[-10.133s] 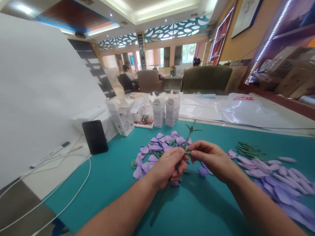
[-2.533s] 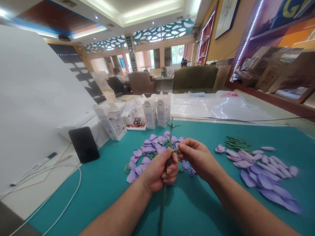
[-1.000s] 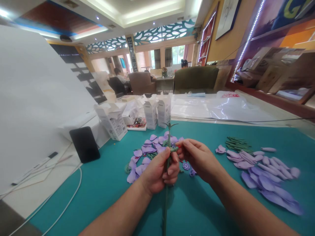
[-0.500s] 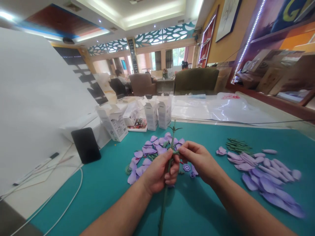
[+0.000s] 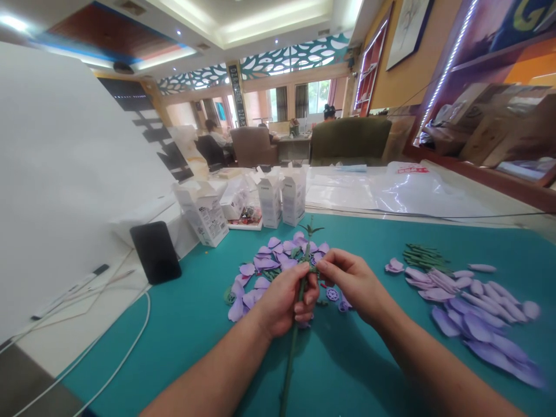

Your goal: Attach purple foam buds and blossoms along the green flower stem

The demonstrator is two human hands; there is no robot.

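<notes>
My left hand [image 5: 286, 304] is closed around a long green plastic stem [image 5: 287, 370], which slants up and away from me with small pointed leaves [image 5: 311, 229] near its top. Thumb and forefinger of my right hand [image 5: 356, 284] pinch a small green piece [image 5: 313, 269] against the stem, just beside the left thumb. Fingers hide most of that piece, so its exact shape cannot be made out. Behind and left of the hands lies a loose heap of purple petals [image 5: 264, 264]. A purple openwork disc [image 5: 332, 294] lies beneath the right hand.
Larger purple petals [image 5: 475, 327] and a bundle of green pieces [image 5: 423, 256] lie on the teal mat [image 5: 382, 370] at right. White boxes [image 5: 270, 200] stand along the back. A black tablet-like object [image 5: 155, 252] and a white cable [image 5: 145, 318] are at left.
The view has shifted slightly, so the whole scene sits a little differently in the picture. Both hands keep their hold at the same spot on the stem.
</notes>
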